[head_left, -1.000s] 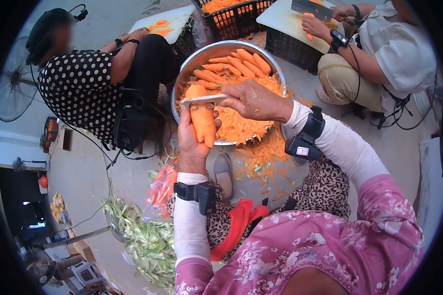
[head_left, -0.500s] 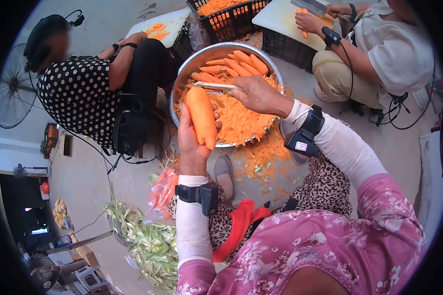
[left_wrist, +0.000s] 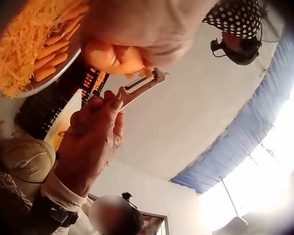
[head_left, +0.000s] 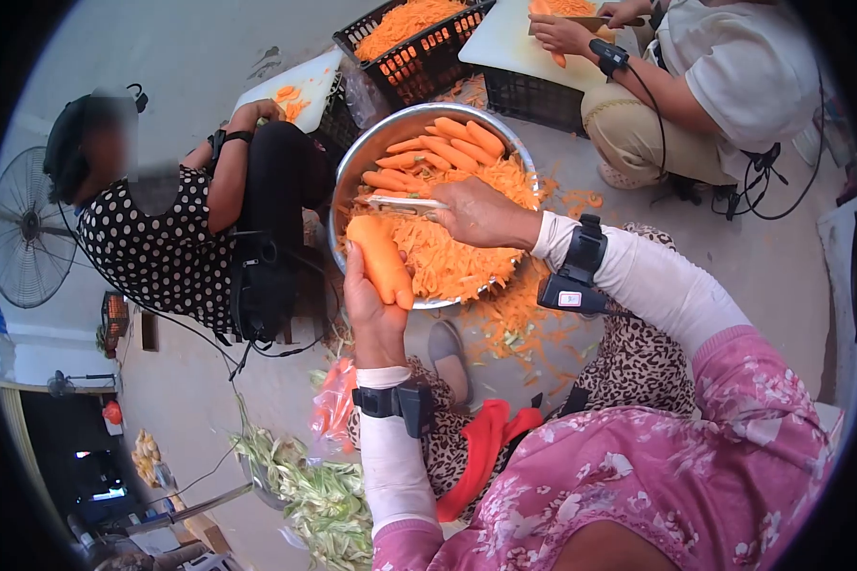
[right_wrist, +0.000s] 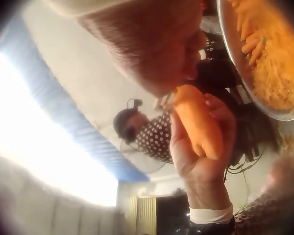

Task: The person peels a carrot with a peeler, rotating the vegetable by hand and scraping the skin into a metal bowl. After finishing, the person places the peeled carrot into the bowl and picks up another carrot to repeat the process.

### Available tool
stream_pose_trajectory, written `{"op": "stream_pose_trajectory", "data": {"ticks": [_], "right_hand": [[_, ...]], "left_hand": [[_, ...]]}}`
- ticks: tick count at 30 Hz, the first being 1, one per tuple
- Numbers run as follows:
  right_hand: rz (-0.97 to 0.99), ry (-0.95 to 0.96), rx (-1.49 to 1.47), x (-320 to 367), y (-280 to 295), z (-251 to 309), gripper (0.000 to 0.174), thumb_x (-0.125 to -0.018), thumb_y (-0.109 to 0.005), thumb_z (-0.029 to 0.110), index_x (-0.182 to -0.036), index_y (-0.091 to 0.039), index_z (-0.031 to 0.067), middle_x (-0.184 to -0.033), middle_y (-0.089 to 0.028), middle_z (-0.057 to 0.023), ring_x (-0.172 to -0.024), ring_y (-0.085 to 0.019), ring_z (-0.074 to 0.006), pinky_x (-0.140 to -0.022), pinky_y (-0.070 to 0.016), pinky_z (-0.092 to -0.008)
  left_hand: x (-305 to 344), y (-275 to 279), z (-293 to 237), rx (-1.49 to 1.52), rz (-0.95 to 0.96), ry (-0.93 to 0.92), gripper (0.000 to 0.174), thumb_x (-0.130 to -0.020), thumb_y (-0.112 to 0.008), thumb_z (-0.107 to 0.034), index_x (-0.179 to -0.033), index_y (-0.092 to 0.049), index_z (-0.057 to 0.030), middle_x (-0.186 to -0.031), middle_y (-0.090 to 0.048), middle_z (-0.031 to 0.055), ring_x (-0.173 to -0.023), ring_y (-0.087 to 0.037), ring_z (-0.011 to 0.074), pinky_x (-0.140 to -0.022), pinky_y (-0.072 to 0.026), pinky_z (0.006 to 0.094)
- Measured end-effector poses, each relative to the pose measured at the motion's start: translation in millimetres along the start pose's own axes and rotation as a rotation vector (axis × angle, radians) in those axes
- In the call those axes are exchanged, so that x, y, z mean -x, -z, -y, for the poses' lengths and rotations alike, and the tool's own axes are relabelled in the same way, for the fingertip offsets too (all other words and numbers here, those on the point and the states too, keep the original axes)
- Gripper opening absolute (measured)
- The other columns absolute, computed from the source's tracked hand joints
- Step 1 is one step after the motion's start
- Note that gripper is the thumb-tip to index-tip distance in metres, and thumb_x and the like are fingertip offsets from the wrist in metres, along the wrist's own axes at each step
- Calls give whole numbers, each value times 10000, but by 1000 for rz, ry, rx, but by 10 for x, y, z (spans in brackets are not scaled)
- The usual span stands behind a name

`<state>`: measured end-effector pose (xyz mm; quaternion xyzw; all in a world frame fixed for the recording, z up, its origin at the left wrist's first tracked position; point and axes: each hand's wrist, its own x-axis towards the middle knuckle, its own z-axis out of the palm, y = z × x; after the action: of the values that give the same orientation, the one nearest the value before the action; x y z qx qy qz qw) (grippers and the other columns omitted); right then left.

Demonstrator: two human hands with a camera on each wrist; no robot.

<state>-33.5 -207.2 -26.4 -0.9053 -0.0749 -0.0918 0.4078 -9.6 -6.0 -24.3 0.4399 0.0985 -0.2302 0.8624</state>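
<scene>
My left hand (head_left: 375, 328) holds a thick peeled carrot (head_left: 381, 262) from below, its forked end toward me. My right hand (head_left: 490, 217) grips a white peeler (head_left: 402, 201) by the handle. In the head view the peeler's head lies just beyond the carrot's far end. The left wrist view shows the peeler (left_wrist: 131, 99) with its blade slot near the carrot's tip (left_wrist: 102, 55). Under both hands stands a metal basin (head_left: 360, 157) with a heap of carrot peelings (head_left: 462, 252) and several whole carrots (head_left: 452, 150) on the far side.
Two people squat beyond the basin, each at a cutting board (head_left: 490, 46) on a crate. A black crate (head_left: 419, 67) of shredded carrot stands between them. Peelings (head_left: 514, 319) litter the floor; a bag of carrots (head_left: 333, 404) and a pile of husks (head_left: 328, 504) lie left.
The peeler was across the carrot's upper part, then moved off its far end. The carrot now leans more to the left. The head view has shifted, with the people and basin lower in frame.
</scene>
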Motion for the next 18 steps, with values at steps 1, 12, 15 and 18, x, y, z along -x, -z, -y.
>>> {"op": "stream_pose_trajectory", "data": {"ticks": [1,12,15,18], "right_hand": [[-6,1,-3,-5,20,-4,168,-843,-549,146,-853,-534,-20,-720,-560,-226,-701,-564,-402,-610,-430,-452],[91,91,-66,52,64,74,181,-835,-560,151,-812,-527,-25,-715,-571,-242,-722,-572,-432,-627,-437,-484],[108,17,-6,42,59,62,177,-835,-556,152,-815,-524,-21,-710,-570,-250,-726,-572,-443,-630,-445,-487],[15,-39,39,65,87,129,155,-832,-544,130,-847,-515,-22,-721,-579,-249,-720,-577,-447,-622,-445,-500]], "left_hand": [[-20,26,-1,26,-8,22,415,-953,-434,-420,-1182,-493,-79,-942,-578,98,-741,-587,228,-603,-508,351],[-109,65,92,18,-27,101,433,-943,-441,-451,-1151,-504,-77,-931,-577,98,-741,-581,234,-585,-503,355],[-126,62,154,48,-58,104,447,-940,-444,-461,-1151,-501,-71,-940,-578,97,-741,-580,233,-585,-504,355],[-125,49,177,45,-44,99,452,-940,-441,-461,-1151,-497,-65,-922,-582,105,-747,-583,233,-584,-506,354]]}}
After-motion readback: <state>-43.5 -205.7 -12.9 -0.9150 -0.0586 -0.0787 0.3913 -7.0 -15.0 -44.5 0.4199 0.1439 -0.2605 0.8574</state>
